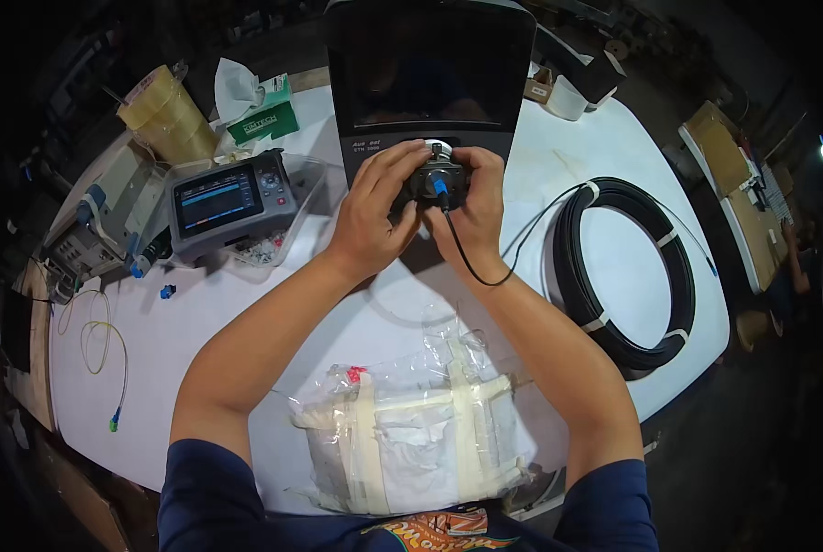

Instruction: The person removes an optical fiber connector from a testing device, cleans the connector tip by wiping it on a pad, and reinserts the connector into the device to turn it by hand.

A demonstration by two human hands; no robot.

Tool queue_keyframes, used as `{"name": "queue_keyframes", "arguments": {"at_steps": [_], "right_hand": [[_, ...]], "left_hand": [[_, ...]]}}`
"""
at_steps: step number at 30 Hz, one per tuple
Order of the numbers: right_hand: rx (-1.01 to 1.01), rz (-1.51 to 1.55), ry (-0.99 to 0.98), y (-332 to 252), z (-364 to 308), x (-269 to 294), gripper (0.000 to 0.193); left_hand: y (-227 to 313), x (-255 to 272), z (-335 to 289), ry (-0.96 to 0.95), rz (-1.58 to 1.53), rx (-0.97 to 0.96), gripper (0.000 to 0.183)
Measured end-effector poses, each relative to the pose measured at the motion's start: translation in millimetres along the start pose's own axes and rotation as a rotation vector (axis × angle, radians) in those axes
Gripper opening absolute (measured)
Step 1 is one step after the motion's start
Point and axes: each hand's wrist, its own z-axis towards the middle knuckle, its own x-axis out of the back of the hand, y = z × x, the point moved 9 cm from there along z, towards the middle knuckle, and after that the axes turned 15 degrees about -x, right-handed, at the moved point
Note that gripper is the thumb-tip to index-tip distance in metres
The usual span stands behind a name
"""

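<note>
Blue connector (440, 187), pointing forward, axis slightly slanted

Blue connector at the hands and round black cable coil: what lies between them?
In the head view, the bare right hand and a looping thin black cable lie there.

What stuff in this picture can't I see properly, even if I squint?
All in the head view:
- Dark fitting around the blue connector: its sides are hidden by the left hand and right hand.
- Handheld tester: its screen writing is too small.
- Taped bundle: wrapping hides its middle.
- Navy shirt: cut off by the lower edge.
</note>
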Motion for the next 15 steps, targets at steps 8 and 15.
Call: {"name": "queue_keyframes", "arguments": {"at_steps": [8,15], "right_hand": [[-0.06,0.008,-0.034,2.7,-0.9,2.8,0.06],[-0.088,0.017,-0.044,0.8,-2.8,3.3,0.062]], "left_hand": [[3.2,-1.6,-0.8,-0.015,-0.015,-0.02,0.059],[5.9,0.8,0.8,0.006,-0.014,-0.021,0.062]]}}
